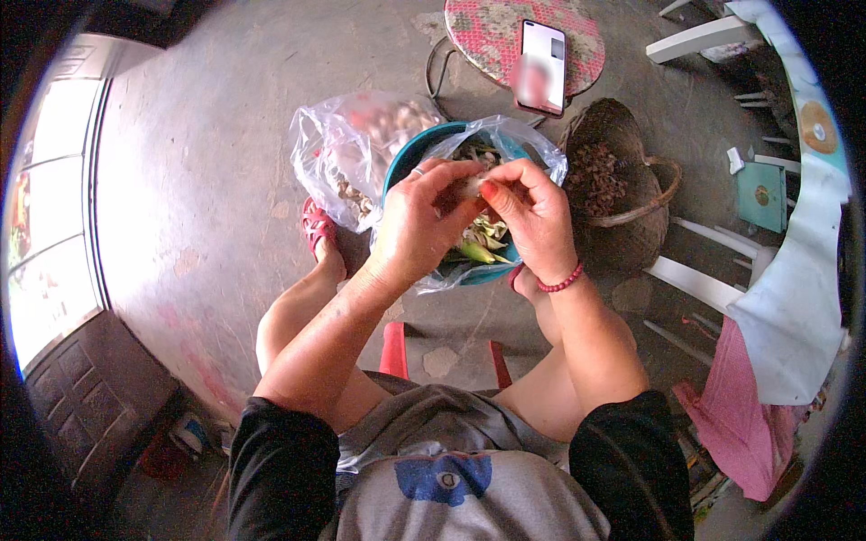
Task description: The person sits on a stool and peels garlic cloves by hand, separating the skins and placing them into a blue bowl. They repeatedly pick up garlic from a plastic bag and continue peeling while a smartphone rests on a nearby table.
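My left hand (421, 220) and my right hand (541, 220) meet above a teal tub (400, 157) lined with a clear plastic bag (553, 157). Between the fingertips of both hands is a small whitish piece (471, 186), partly hidden by the fingers; its kind is not certain. Below the hands, yellow-green husks (477, 252) and other plant scraps lie in the tub. Left of the tub a second clear plastic bag (312, 152) holds many pale, knobbly pieces (404, 122), blurred through the plastic.
A wicker basket (653, 233) with a hoop handle holds brown dried matter (597, 182) on the right. Beyond the tub, a smartphone (553, 74) lies on a round, red-patterned stool (484, 37). White chair parts (697, 280) and a covered table (785, 338) line the right side.
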### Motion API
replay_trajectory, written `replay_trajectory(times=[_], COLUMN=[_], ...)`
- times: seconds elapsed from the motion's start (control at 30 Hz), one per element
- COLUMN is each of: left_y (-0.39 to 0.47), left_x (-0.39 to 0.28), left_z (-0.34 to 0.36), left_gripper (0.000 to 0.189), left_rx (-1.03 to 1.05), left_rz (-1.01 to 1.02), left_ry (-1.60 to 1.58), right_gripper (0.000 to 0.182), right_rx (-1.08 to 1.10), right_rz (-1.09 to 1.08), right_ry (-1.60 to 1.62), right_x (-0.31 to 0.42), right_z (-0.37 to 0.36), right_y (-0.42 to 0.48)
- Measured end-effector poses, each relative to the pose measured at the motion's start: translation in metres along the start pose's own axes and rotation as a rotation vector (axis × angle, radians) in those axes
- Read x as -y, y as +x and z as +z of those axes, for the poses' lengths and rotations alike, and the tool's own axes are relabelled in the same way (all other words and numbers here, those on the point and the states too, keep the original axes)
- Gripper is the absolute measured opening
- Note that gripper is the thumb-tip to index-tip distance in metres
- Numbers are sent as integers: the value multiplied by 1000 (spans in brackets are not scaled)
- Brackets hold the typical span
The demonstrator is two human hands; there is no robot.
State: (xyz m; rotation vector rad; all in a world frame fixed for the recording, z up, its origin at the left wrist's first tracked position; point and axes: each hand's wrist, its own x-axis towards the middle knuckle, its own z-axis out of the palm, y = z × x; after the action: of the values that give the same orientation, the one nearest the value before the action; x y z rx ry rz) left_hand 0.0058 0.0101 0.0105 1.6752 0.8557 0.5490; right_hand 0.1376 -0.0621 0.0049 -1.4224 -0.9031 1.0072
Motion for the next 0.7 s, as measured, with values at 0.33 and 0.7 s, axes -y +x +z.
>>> replay_trajectory(times=[0.33, 0.7], left_y=[1, 1], left_x=[1, 6], left_z=[-10, 8], left_gripper=[25, 24], left_rx=[201, 13], left_rz=[126, -374], left_ry=[79, -1119], right_gripper=[24, 18], right_rx=[-3, -261], right_rz=[-135, -131], right_ry=[-550, -306], right_x=[4, -8], right_z=[1, 9], right_y=[-2, 0])
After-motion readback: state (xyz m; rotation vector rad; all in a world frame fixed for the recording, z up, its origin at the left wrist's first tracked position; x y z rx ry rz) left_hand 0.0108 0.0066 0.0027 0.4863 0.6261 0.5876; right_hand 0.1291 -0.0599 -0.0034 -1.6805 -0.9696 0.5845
